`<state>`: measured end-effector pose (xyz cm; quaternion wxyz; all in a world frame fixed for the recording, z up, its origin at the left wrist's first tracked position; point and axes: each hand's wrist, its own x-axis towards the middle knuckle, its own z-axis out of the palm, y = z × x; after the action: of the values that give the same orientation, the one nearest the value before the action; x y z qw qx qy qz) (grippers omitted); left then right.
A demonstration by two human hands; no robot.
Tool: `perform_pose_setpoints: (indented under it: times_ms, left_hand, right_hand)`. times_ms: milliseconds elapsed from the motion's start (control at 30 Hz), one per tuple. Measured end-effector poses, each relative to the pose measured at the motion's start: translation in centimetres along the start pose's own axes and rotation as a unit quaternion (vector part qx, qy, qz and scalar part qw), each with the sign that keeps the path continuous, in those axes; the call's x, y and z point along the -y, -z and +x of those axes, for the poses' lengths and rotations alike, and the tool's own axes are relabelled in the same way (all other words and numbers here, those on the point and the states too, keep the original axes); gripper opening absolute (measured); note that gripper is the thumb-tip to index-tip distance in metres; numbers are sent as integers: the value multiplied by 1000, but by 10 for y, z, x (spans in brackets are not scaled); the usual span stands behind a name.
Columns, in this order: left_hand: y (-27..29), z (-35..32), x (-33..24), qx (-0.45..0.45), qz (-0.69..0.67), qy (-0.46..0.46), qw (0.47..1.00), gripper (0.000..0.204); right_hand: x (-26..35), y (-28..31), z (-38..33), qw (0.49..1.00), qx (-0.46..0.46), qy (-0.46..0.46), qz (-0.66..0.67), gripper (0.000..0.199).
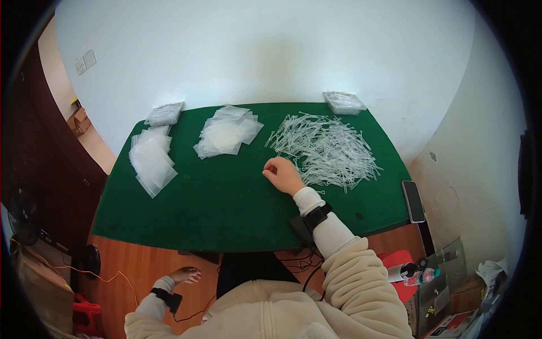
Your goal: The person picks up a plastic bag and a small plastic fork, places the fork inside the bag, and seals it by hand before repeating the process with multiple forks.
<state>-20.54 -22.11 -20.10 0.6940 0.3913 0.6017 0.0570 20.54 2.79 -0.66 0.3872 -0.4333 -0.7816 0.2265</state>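
Note:
My right hand (pixel 284 175) is over the green table, at the near left edge of a loose pile of thin, silvery-clear sticks (pixel 333 150) with small loops at their ends. Its fingers are curled together, and whatever they may hold is hidden. Below the table's front edge, my left hand (pixel 185 275) hangs over the floor with loosely bent fingers and nothing visible in it. Left of the sticks lies a spread heap of small translucent plastic bags (pixel 226 134). A second heap of such bags (pixel 151 158) is farther left.
Clear-wrapped packs stand at the table's back left (pixel 165 114) and back right (pixel 344 103). A phone (pixel 413 201) rests at the right edge of the green table (pixel 226 209). A bottle (pixel 422 277) and a red stool (pixel 398 263) are below right; cables run across the floor.

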Motion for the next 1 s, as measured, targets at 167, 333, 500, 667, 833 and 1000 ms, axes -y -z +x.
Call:
perform_pose_setpoints:
  times_ms: [167, 333, 500, 667, 833, 1000]
  left_hand:
    - [8, -106, -87, 141, 7, -128, 982, 46]
    - [0, -168, -165, 218, 61, -219, 949, 49]
    - [-5, -178, -241, 278, 137, -315, 897, 61]
    - [-35, -162, -317, 271, 137, -433, 849, 61]
    - [-72, -140, -366, 236, 108, -494, 830, 50]
    - [-85, -99, -395, 177, -4, -514, 839, 32]
  right_hand:
    - [-7, 64, -7, 974, 101, 76, -190, 34]
    - [-13, 125, -32, 923, 211, 97, -306, 83]
    - [-38, 124, -19, 915, 228, -9, -333, 103]
    - [-76, 100, 12, 966, 93, 44, -237, 68]
    - [-67, 70, 29, 947, 34, 29, -318, 17]
    - [-63, 37, 31, 930, -55, 27, -362, 4]
